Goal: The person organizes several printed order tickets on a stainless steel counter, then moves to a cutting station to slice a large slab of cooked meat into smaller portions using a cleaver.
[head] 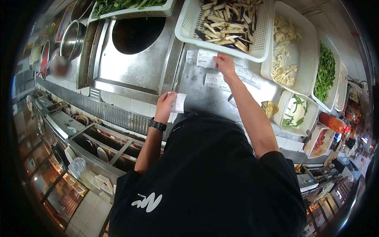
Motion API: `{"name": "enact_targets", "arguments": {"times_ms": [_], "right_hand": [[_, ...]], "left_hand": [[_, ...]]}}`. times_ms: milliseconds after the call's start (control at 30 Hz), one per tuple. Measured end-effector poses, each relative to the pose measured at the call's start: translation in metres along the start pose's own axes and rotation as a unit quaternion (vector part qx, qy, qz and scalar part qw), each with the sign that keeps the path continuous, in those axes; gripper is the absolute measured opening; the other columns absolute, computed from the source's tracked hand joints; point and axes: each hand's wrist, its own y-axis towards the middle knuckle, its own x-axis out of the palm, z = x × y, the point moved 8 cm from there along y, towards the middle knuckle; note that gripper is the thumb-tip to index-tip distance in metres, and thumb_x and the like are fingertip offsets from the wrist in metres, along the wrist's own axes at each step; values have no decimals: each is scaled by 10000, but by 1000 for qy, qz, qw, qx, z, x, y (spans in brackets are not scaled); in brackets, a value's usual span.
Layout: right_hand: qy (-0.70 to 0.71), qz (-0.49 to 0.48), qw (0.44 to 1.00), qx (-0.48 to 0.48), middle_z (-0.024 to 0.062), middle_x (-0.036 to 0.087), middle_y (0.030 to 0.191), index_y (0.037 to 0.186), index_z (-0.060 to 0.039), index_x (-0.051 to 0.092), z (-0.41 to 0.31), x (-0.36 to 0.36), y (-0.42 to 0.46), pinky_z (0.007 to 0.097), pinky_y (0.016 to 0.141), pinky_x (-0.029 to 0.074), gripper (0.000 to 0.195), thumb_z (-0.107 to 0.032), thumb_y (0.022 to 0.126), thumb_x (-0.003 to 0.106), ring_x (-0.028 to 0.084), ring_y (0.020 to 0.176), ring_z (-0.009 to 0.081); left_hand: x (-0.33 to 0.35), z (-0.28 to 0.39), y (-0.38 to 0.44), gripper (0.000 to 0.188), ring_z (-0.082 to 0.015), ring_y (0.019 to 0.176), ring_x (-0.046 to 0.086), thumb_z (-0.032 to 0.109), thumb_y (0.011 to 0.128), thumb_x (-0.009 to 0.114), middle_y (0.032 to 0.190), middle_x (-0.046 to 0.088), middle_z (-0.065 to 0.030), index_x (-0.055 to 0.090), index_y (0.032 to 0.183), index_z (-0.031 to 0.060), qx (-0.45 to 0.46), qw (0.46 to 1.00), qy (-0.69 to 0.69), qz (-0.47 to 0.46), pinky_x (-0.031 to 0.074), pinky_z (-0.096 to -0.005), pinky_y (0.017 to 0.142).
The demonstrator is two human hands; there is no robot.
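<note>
My left hand [164, 108], with a black watch on its wrist, holds a printed paper slip [178, 103] at the counter's near edge. Farther forward, my right hand [225, 64] pinches the right edge of another paper slip [206, 58], which overlaps one more slip [192, 57] on the steel counter [192, 83]. Several printed slips [251, 77] lie in an overlapping row to the right, partly behind my right forearm. Nearer me is a second group of slips [212, 80], its right end hidden by that arm.
A white perforated basket [219, 47] of cut eggplant stands just beyond my right hand. Tubs of shredded food [306, 59] and green beans [314, 118] are on the right. At left, the steel surface has a large round opening [139, 34].
</note>
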Motion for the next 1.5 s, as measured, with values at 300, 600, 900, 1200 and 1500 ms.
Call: {"name": "enact_targets", "arguments": {"times_ms": [300, 600, 900, 1200, 1500], "right_hand": [[-156, 71, 980, -103, 118, 679, 925, 1112, -48, 640, 16, -14, -23, 334, 723, 513, 289, -124, 834, 640, 655, 791, 224], [-302, 98, 934, -164, 163, 643, 982, 1215, -113, 476, -2, 26, 5, 436, 862, 486, 510, -139, 761, 707, 619, 959, 341], [-75, 137, 987, -33, 111, 636, 919, 1161, -67, 500, 26, 15, 18, 344, 703, 524, 484, -83, 740, 739, 637, 786, 219], [-23, -105, 994, -31, 25, 629, 871, 1026, -32, 649, -13, 30, -86, 238, 615, 457, 195, -149, 873, 679, 574, 694, 110], [-6, -145, 989, -37, -56, 575, 718, 867, -35, 662, 4, 20, -139, 196, 552, 340, 125, -154, 898, 686, 443, 624, 22]], "left_hand": [[28, 6, 6, 244, -81, 781, 576, 235, 959, 555, 860, 626, 0, 634, 992, 6, 23, 999, -31, -6, 446, -235, 701], [42, 13, 4, 250, -84, 796, 585, 244, 968, 553, 881, 637, -5, 641, 992, 11, 21, 999, 6, -28, 450, -241, 712], [19, -1, -14, 310, -103, 869, 624, 265, 979, 547, 964, 662, -33, 629, 1094, -11, 16, 991, -128, 30, 473, -241, 769], [49, 19, 2, 376, -141, 948, 659, 276, 999, 512, 1068, 674, -83, 596, 1180, -42, 4, 988, -143, -60, 515, -262, 792], [86, 31, -7, 308, -171, 977, 638, 238, 1006, 511, 1088, 655, -101, 599, 1141, -25, -46, 982, -131, -131, 508, -327, 872]]}}
